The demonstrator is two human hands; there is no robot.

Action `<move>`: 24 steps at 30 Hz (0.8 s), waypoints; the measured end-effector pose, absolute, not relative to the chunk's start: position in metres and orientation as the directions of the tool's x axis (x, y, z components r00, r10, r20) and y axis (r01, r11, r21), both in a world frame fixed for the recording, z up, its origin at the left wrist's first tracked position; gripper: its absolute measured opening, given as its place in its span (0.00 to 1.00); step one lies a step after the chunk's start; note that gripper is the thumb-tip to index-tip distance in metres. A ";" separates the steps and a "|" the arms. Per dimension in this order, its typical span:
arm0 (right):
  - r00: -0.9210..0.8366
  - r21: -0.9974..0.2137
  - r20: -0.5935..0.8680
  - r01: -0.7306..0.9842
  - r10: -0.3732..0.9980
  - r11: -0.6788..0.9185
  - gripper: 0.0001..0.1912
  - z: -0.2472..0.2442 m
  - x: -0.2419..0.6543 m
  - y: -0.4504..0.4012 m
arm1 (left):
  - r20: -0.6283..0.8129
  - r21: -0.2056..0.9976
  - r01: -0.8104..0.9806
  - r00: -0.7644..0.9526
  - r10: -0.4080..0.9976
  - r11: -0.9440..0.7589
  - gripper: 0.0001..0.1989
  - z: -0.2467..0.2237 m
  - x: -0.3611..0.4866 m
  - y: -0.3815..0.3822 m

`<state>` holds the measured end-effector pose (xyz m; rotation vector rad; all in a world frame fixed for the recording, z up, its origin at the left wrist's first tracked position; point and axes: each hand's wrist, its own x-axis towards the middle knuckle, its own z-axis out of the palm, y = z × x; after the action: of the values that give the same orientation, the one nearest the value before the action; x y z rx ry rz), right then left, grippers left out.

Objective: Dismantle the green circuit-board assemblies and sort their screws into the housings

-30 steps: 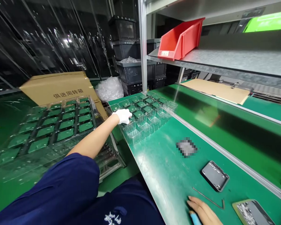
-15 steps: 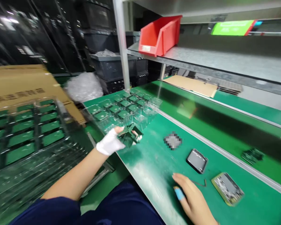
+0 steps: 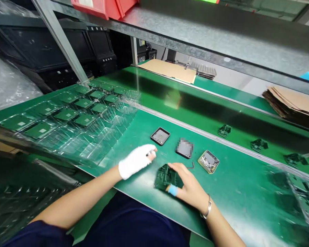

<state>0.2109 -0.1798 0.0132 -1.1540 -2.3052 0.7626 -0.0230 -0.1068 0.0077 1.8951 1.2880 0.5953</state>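
Note:
My left hand (image 3: pixel 137 160), in a white glove with bare fingertips, is over the green bench top, its fingers drawn together; whatever they may hold is too small to tell. My right hand (image 3: pixel 190 185), with blue tape on the thumb, grips a dark green circuit board (image 3: pixel 162 177) by its right side, low over the bench. Beyond the hands lie a black-rimmed housing (image 3: pixel 160 136), a second housing (image 3: pixel 184 148) partly pixelated, and a yellowish-edged housing (image 3: pixel 208 161). A small L-shaped key (image 3: pixel 192 165) lies just above my right hand.
A clear tray (image 3: pixel 84 140) with several green boards covers the bench's left end. Another tray of boards (image 3: pixel 298 181) stands at the right. A metal shelf (image 3: pixel 195 37) with a red bin (image 3: pixel 98 8) crosses above. Stacked cardboard (image 3: pixel 296 103) sits at the back right.
The view has turned right and down. My left hand has left the tray's edge, where it held green board pieces, and come near my right hand, which now grips a board.

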 end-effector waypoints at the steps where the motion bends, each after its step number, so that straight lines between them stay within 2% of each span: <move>1: -0.533 -0.631 0.117 0.612 0.838 0.477 0.31 0.010 0.212 -0.177 | 0.012 0.663 0.692 0.372 0.928 -0.285 0.15 0.012 -0.024 -0.090; 3: -0.527 -0.600 0.098 0.646 0.844 0.473 0.30 0.004 0.212 -0.172 | 0.040 0.361 0.859 0.375 0.926 -0.363 0.16 0.017 -0.022 -0.057; 4: -0.531 -0.595 0.103 0.645 0.841 0.480 0.31 0.002 0.212 -0.170 | 0.017 0.238 0.889 0.400 0.916 -0.392 0.16 0.018 -0.019 -0.042; 5: -0.534 -0.597 0.111 0.638 0.838 0.486 0.32 0.001 0.212 -0.170 | 0.003 0.173 0.900 0.406 0.914 -0.400 0.16 0.019 -0.015 -0.028; 8: -0.512 -0.622 0.140 0.620 0.848 0.477 0.33 0.001 0.216 -0.172 | -0.042 0.100 0.903 0.423 0.905 -0.417 0.14 0.017 -0.002 -0.002; 14: -0.460 -0.640 0.160 0.625 0.873 0.447 0.25 0.003 0.224 -0.174 | -0.083 0.063 0.910 0.414 0.906 -0.410 0.14 0.011 0.017 0.008; 17: -0.460 -0.632 0.193 0.617 0.867 0.469 0.24 0.003 0.224 -0.173 | -0.069 0.104 0.908 0.413 0.908 -0.405 0.13 0.016 0.014 0.009; 20: -0.406 -0.667 0.248 0.587 0.880 0.459 0.24 0.004 0.224 -0.173 | -0.035 0.199 0.877 0.452 0.891 -0.437 0.11 0.029 0.008 -0.006; 22: -0.327 -0.742 0.277 0.525 0.904 0.417 0.22 0.005 0.223 -0.175 | -0.012 0.402 0.794 0.503 0.864 -0.457 0.11 0.037 0.006 -0.030; 24: -0.248 -0.842 0.269 0.409 0.931 0.353 0.19 0.006 0.220 -0.179 | 0.009 0.733 0.563 0.555 0.832 -0.383 0.11 0.041 0.008 -0.063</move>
<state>0.2201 -0.1785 0.0062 -1.1788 -1.8203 0.8274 0.0084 -0.0631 0.0412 2.0954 1.1157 0.4972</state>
